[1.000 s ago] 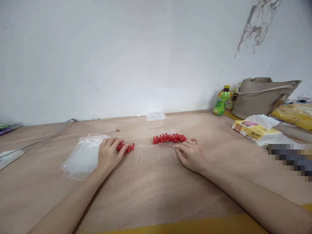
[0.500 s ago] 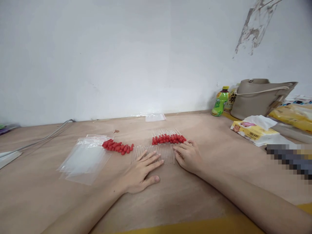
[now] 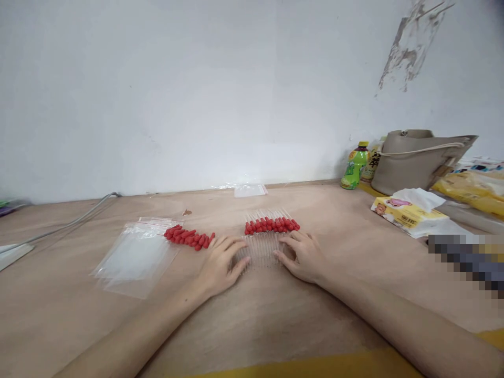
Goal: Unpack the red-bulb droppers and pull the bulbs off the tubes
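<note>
A row of thin clear tubes (image 3: 262,251) lies side by side on the brown-covered table. My left hand (image 3: 221,265) curves round the row's left end, its thumb near the close ends of the tubes and its fingers towards the far ends. At the right end, my right hand (image 3: 303,256) is bent round the tubes in the same way. Just beyond the row are several droppers with red bulbs (image 3: 272,226), their clear stems pointing away from me. A heap of loose red bulbs (image 3: 189,237) sits left of my left hand.
Clear zip bags (image 3: 136,257) are stacked on the left, partly beside the red bulbs. A grey cable (image 3: 79,218) crosses the far left. Along the right stand a green bottle (image 3: 354,167), a beige bag (image 3: 413,163) and a tissue pack (image 3: 409,212). Another plastic bag (image 3: 250,190) lies by the wall.
My left hand, flat and spread over the tubes before, has drawn back left and curled round their left end. My right hand has shifted slightly, its thumb and fingers now further apart.
</note>
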The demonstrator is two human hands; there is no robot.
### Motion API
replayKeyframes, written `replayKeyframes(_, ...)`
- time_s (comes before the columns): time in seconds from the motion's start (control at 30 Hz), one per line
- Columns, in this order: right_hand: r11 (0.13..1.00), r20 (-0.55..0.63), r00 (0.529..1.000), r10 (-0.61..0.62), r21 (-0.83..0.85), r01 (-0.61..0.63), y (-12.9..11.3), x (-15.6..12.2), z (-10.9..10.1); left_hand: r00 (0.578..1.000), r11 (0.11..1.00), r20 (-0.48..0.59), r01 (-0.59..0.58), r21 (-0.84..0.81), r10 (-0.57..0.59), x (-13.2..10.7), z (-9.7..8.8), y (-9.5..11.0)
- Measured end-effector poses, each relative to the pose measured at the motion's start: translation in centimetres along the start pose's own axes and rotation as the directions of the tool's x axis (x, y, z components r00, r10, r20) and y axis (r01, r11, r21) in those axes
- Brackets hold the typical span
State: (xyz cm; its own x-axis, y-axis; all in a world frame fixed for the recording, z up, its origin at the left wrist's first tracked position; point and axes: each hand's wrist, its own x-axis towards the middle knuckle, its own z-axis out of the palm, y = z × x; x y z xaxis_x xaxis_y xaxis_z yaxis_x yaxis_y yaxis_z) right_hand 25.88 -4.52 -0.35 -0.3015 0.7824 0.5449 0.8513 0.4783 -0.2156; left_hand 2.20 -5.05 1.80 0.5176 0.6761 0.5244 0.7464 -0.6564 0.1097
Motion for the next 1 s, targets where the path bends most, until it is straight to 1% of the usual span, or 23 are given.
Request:
replayKeyframes(0.07, 0.996, -0.006, 0.996, 0.085, -0.006, -0.085, 0.2, 0.0, 0.1, 0.994, 0.994, -0.045, 0.102, 0.023, -0.101, 1.7, 0.3, -0.1)
replayKeyframes(0.13, 0.992, 0.006, 0.992, 0.125, -0.011, -0.125, 0.3, 0.0, 0.3, 0.986, 0.986, -0.044, 0.160, 0.049, -0.158, 3.6, 0.7, -0.3)
replayKeyframes(0.27, 0.996, 0.046, 0.995, 0.087, 0.004, -0.087, 0.3, -0.1, 0.3, 0.972, 0.969, 0.008, 0.232, 0.085, -0.234, 6.9, 1.8, -0.8)
replayKeyframes(0.37, 0.998, 0.059, 0.998, 0.037, 0.040, -0.039, 0.1, 0.0, 0.3, 0.968, 0.966, 0.032, 0.247, 0.073, -0.250, 8.0, 2.6, -1.3)
replayKeyframes(0.47, 0.999, 0.050, 0.999, 0.004, 0.053, -0.006, 0.3, 0.1, 0.6, 0.964, 0.964, 0.057, 0.257, 0.060, -0.261, 8.2, 3.0, -1.6)
replayKeyframes(0.6, 0.999, 0.037, 0.999, -0.016, 0.045, 0.014, 0.6, 0.1, 1.0, 0.958, 0.961, 0.072, 0.274, 0.039, -0.277, 8.3, 3.1, -1.4)
replayKeyframes(0.7, 0.999, 0.028, 0.999, -0.015, 0.041, 0.014, 0.6, 0.1, 1.0, 0.947, 0.948, 0.044, 0.317, 0.028, -0.318, 8.4, 3.2, -1.1)
replayKeyframes(0.8, 0.999, 0.015, 1.000, 0.006, 0.050, -0.007, 0.5, 0.1, 0.7, 0.919, 0.919, -0.015, 0.395, 0.016, -0.395, 8.4, 3.3, -0.9)
replayKeyframes(0.9, 0.997, 0.008, 0.999, 0.048, 0.067, -0.048, 0.4, 0.2, 0.4, 0.896, 0.899, -0.071, 0.438, -0.012, -0.438, 7.6, 2.9, -0.8)
replayKeyframes(1.0, 0.991, -0.011, 0.997, 0.080, 0.106, -0.079, 0.8, 0.3, 0.5, 0.902, 0.907, -0.102, 0.418, -0.042, -0.420, 5.6, 2.1, -0.9)
